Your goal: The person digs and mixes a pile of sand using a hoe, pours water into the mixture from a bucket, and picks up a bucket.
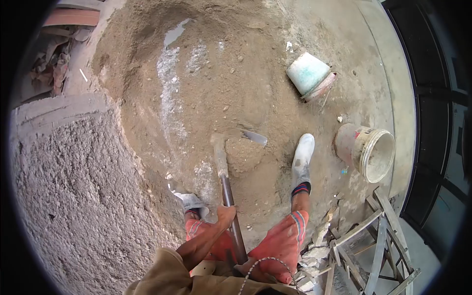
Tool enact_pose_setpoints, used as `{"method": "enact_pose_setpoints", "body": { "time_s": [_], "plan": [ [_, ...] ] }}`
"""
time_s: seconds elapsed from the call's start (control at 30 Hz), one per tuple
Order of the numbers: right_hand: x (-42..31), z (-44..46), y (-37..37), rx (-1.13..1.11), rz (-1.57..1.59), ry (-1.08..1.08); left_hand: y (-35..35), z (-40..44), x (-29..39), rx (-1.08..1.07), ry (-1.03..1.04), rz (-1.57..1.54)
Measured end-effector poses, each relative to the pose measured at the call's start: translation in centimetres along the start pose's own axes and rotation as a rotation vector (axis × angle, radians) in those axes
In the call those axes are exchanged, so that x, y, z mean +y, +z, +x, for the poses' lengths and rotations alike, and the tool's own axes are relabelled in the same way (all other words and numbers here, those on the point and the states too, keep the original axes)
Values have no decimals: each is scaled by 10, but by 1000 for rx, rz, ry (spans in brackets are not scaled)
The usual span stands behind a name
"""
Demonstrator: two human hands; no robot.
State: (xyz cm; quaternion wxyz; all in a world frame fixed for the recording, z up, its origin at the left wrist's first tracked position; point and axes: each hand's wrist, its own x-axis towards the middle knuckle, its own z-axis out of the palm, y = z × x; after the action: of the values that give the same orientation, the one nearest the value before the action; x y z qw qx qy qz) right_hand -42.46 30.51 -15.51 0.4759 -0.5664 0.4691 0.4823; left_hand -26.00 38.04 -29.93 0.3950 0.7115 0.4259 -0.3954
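Note:
My left hand [226, 215] is closed around the dark handle of a hoe [232, 206], about midway along it. The upper part of the handle is coated in pale dust. The hoe's metal blade [254, 137] lies partly sunk in a brown sand mix [246, 156] between my feet. My right hand cannot be made out clearly; the near end of the handle meets my body at the bottom, where clothing and shadow hide the fingers. White powder [168, 88] streaks the sand on the left, with a greyish wet-looking patch [176, 33] above it.
A pale green bucket [306, 73] lies tipped at the upper right. Another dirty bucket [350, 142] is on its side, mouth facing right. Wooden frames [378, 246] and rubble [312, 263] lie lower right. Rough concrete [83, 196] fills the left, and dark-framed panels [435, 123] border the right.

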Motion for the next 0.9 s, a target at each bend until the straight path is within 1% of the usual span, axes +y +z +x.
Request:
{"method": "enact_pose_setpoints", "body": {
  "time_s": [0.03, 0.1, 0.13, 0.17, 0.2, 0.23, 0.27, 0.3, 0.33, 0.37, 0.4, 0.43, 0.47, 0.5, 0.53, 0.57, 0.63, 0.7, 0.73, 0.77, 0.8, 0.83, 0.87, 0.9],
  "plan": [
    [-5, -12, 0, 12, -7, -7, -13, -14, -1, -1, -58, 9],
    [-33, -21, -4, 28, -26, -52, -29, -12, 7, 7, -50, -146],
    [-55, -14, -7, 30, -38, -103, -35, -4, 21, 10, -35, -225],
    [-80, 0, -11, 33, -59, -164, -44, -3, 70, 34, -32, -231],
    [-104, 17, -14, 31, -91, -217, -50, 23, 96, -27, 54, -276],
    [-131, 54, -18, 41, -177, -298, -57, 35, 145, -32, 88, -370],
    [-159, 91, -22, 57, -263, -379, -61, 65, 182, -16, 183, -406],
    [-203, 124, -27, 83, -254, -414, -66, 96, 222, -15, 342, -422],
    [-258, 144, -38, 133, -280, -479, -71, 121, 269, -7, 432, -436],
    [-302, 176, -42, 148, -295, -531, -76, 146, 313, 52, 520, -418],
    [-351, 196, -46, 151, -337, -572, -84, 177, 352, 40, 560, -418],
    [-392, 211, -47, 159, -355, -604, -94, 210, 387, 65, 543, -332],
    [-428, 220, -45, 68, -312, -563, -101, 230, 415, 63, 542, -339],
    [-448, 230, -37, -31, -224, -523, -105, 255, 430, 100, 511, -239],
    [-454, 241, -29, -129, -150, -480, -106, 273, 429, 138, 473, -151],
    [-441, 249, -20, -72, -224, -468, -104, 287, 407, 126, 412, -195],
    [-385, 262, -1, 44, -339, -432, -89, 302, 344, 84, 292, -248],
    [-316, 271, 4, 86, -334, -491, -71, 273, 289, 215, 308, -251],
    [-290, 263, 9, 88, -357, -454, -70, 260, 265, 192, 286, -206],
    [-278, 234, 8, 51, -352, -373, -69, 241, 245, 173, 235, -261],
    [-250, 223, 13, 51, -305, -384, -71, 224, 223, 151, 214, -209],
    [-224, 209, 17, 1, -305, -342, -69, 202, 202, 193, 235, -185],
    [-185, 201, 25, -5, -294, -321, -64, 191, 172, 196, 236, -161],
    [-165, 177, 25, -46, -278, -265, -57, 190, 133, 190, 221, -98]
  ]
}}
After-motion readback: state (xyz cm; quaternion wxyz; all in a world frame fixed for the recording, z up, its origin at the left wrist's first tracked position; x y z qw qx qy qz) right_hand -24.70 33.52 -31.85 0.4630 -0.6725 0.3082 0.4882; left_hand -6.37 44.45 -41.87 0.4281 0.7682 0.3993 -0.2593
